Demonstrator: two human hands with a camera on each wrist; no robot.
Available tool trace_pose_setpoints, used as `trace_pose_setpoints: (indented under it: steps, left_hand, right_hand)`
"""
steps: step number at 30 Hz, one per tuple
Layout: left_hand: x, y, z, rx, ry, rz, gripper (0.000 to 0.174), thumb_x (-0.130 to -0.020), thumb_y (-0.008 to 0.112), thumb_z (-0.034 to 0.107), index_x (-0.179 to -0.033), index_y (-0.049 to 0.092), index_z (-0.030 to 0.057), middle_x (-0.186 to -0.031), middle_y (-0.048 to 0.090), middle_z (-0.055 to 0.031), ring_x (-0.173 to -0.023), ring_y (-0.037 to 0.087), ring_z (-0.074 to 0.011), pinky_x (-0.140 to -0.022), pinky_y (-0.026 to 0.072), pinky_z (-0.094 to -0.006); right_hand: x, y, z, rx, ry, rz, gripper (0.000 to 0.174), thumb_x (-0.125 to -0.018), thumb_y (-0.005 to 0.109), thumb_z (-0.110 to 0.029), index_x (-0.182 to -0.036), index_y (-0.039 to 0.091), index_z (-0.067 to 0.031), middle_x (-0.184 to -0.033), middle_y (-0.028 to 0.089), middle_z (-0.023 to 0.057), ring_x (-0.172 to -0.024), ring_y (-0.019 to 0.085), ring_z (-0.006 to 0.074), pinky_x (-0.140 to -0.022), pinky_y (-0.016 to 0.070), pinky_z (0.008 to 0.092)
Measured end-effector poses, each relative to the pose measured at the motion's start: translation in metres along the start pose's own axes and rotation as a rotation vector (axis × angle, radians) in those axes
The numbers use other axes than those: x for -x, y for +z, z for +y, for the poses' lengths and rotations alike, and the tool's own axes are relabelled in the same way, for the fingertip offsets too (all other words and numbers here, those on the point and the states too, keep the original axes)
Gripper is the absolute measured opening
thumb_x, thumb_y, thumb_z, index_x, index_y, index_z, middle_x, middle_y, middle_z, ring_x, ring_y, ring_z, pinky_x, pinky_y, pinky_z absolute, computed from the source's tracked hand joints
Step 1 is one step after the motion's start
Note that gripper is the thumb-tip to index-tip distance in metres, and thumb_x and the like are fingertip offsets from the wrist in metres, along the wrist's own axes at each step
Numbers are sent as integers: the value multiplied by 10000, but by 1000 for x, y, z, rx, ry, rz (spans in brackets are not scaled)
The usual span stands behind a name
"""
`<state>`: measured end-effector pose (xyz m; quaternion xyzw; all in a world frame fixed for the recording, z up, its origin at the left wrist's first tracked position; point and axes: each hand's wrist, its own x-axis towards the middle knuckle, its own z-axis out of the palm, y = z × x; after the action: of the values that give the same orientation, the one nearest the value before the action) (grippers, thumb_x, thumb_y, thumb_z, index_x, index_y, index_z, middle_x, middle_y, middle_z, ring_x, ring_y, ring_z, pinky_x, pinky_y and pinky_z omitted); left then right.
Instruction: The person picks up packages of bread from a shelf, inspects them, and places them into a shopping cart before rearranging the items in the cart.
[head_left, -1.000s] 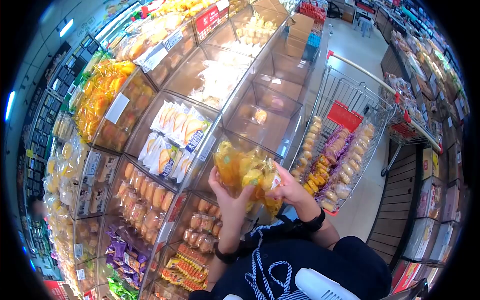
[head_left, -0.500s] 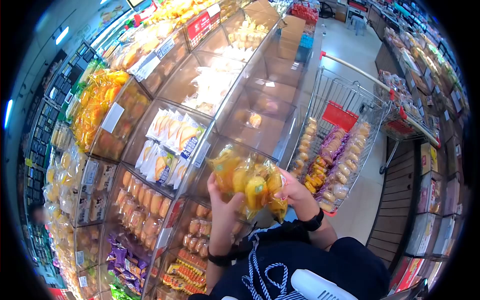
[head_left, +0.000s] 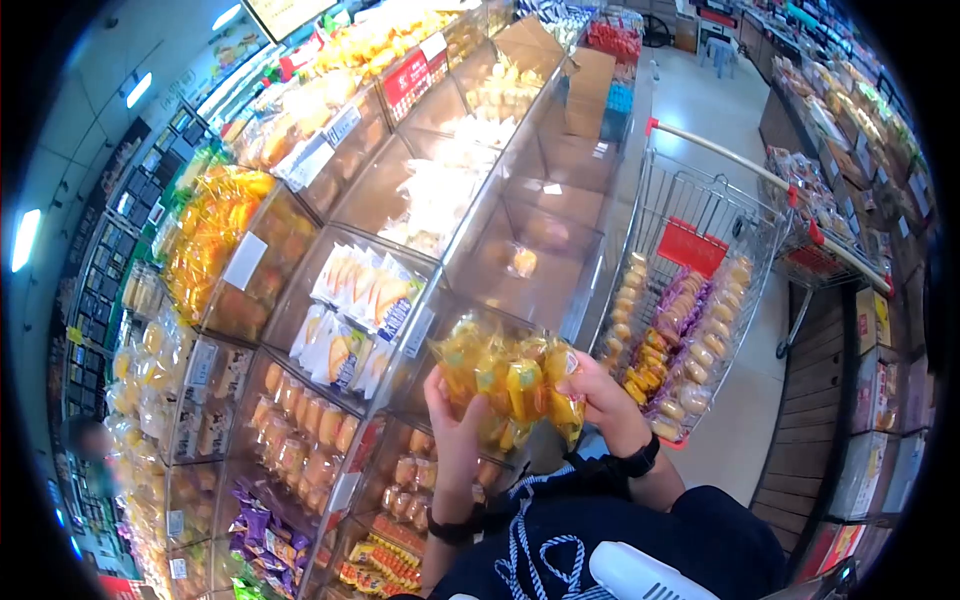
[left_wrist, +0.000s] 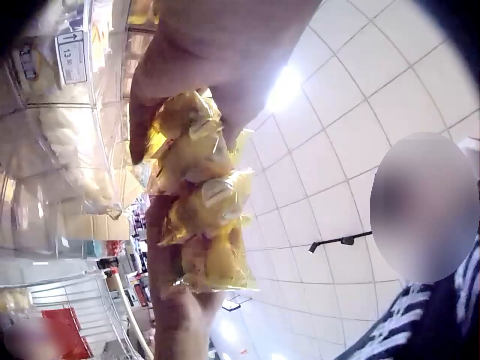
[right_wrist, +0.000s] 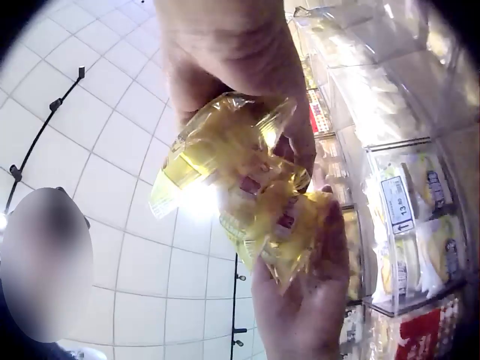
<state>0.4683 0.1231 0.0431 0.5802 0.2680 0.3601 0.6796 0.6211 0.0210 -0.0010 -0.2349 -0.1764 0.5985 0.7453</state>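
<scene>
Between both hands is a row of yellow wrapped buns (head_left: 525, 385) in clear, crinkled film, held in front of the body. The left hand (head_left: 458, 425) grips the row's left end, its thumb on the near side. At the opposite end, the right hand (head_left: 605, 400) holds the wrappers between thumb and fingers. In the left wrist view, several wrapped buns (left_wrist: 199, 161) stack up between the two hands. Small dark red labels show on the wrapped buns (right_wrist: 251, 184) in the right wrist view. Film and buns partly hide the fingers.
Clear-walled bread bins (head_left: 345, 310) fill the left side, with white-packaged bread (head_left: 365, 285) nearest the hands. A shopping cart (head_left: 700, 200) with long packs of buns stands to the right, beyond it a wooden-fronted shelf (head_left: 820, 430). A single bun (head_left: 522, 262) lies in a bin ahead.
The yellow buns have gone from an upright bunch to a more spread, side-by-side row. The left thumb has moved off their front toward the left end. Both hands keep their hold.
</scene>
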Motion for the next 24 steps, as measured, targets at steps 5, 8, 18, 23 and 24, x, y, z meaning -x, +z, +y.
trace_pose_setpoints:
  steps: [5, 8, 18, 23, 24]
  left_hand:
    - [-3, -3, -3, -61, 30, -29, 543, -789, 525, -24, -1260, 257, 5, -1158, 473, -115, -1062, 464, -175, -901, 371, -294]
    - [-3, 0, -4, -45, 31, -30, 535, -796, 524, -20, -1259, 256, -3, -1149, 484, -118, -1056, 469, -177, -904, 366, -294]
    - [-6, 14, -8, -83, -7, -59, 579, -808, 517, 18, -1290, 195, 11, -1196, 432, -133, -1087, 443, -198, -923, 346, -308]
    - [-2, 27, -10, -170, 66, -160, 915, -650, 728, 136, -1317, 110, 33, -1231, 365, -128, -1120, 408, -228, -944, 339, -328]
    - [-4, 28, -14, -185, 66, -175, 967, -612, 755, 155, -1317, 105, 33, -1226, 368, -124, -1122, 406, -230, -941, 346, -330]
  right_hand:
    - [2, 8, -3, 60, -51, 71, 548, -692, 607, -6, -1203, 413, -21, -1106, 529, 67, -1001, 528, 161, -864, 432, 296]
    - [2, 1, -2, 82, -39, 41, 554, -695, 620, -7, -1208, 412, -27, -1090, 535, 56, -968, 535, 150, -821, 445, 279]
    - [17, 12, -20, 441, -75, 219, 588, -699, 690, -118, -1208, 406, -35, -990, 540, 25, -835, 508, 98, -672, 435, 212]
    - [20, 3, -23, 497, -129, 144, 620, -695, 702, -151, -1215, 394, -14, -1033, 532, 52, -928, 496, 132, -786, 422, 252]
    - [20, 2, -24, 493, -126, 130, 626, -696, 700, -141, -1221, 385, -11, -1044, 528, 55, -946, 491, 134, -807, 413, 257]
